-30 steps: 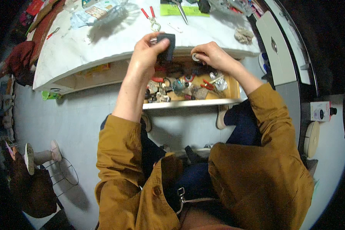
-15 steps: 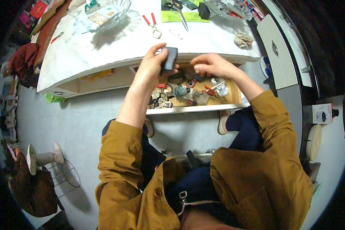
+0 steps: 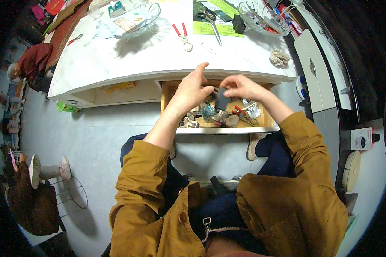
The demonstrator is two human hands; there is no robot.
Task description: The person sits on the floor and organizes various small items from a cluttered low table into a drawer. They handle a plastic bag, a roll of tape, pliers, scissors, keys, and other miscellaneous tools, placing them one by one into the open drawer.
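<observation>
My right hand [image 3: 243, 88] pinches a small dark grey, flat block-like object [image 3: 221, 101] above the open drawer [image 3: 227, 130]. Its exact kind does not show. To its left, over the drawer's back left part, my left hand [image 3: 192, 89] holds nothing and has its fingers apart, the index finger pointing up toward the table edge. Jumbled small items lie in the drawer. Among them are a red-handled tool [image 3: 240, 110], a crumpled silvery packet [image 3: 253, 109] and some metal and clear plastic bits [image 3: 208, 112].
On the white table [image 3: 128, 58] lie red-handled pliers [image 3: 183, 38], scissors [image 3: 214, 26], a crumpled cloth [image 3: 279, 58] and two glass bowls, one at left [image 3: 148, 19] and one at right [image 3: 266, 19]. Two other people, one in dark red [image 3: 32, 64], are at left. A grey cabinet [image 3: 315, 73] stands at right.
The dark grey object has passed from my left hand to my right and is now lower, over the drawer. My left hand has opened and moved right. The whole view has shifted slightly.
</observation>
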